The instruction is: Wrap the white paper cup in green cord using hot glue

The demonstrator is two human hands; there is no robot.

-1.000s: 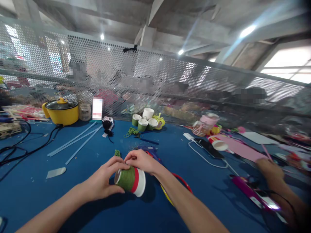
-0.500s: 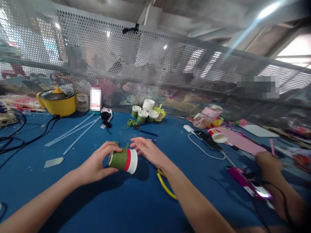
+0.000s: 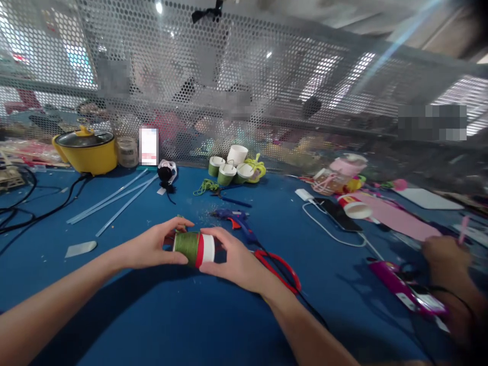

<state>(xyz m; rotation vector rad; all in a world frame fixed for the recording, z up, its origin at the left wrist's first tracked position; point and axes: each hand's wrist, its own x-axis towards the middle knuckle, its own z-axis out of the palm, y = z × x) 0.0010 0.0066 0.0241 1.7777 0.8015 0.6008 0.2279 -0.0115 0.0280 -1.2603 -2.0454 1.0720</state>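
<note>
At your far left, the yellow electric pot point(image 3: 91, 155) stood by the mesh partition point(image 3: 213, 109), probably to leave the working area free. I found no readable label on it. Next came some translucent glue sticks point(image 3: 125, 206), lying loosely, and behind them a lit screen point(image 3: 148, 146) was propped upright, perhaps so that you could look at it; its writing was too blurred to read.

In front of you, your left hand point(image 3: 162, 246) gripped the green end of the yarn-wrapped paper cup point(image 3: 188, 248), thumb below and fingers above. The cup lay on its side in the air between your hands, probably to keep its wall within reach. Your right hand point(image 3: 232, 256) closed its thumb and fingers around the white end, beside the red band, which seemed to steady it.

Behind it, more green-wrapped cups point(image 3: 227, 174) stood grouped. The blue glue gun point(image 3: 240, 219) rested near your right hand, likely for easy reach. Further right, a red printed paper cup point(image 3: 354, 207) lay tipped, its print not legible, and a co-worker's hand point(image 3: 448, 254) held a pink stick point(image 3: 463, 230).
</note>
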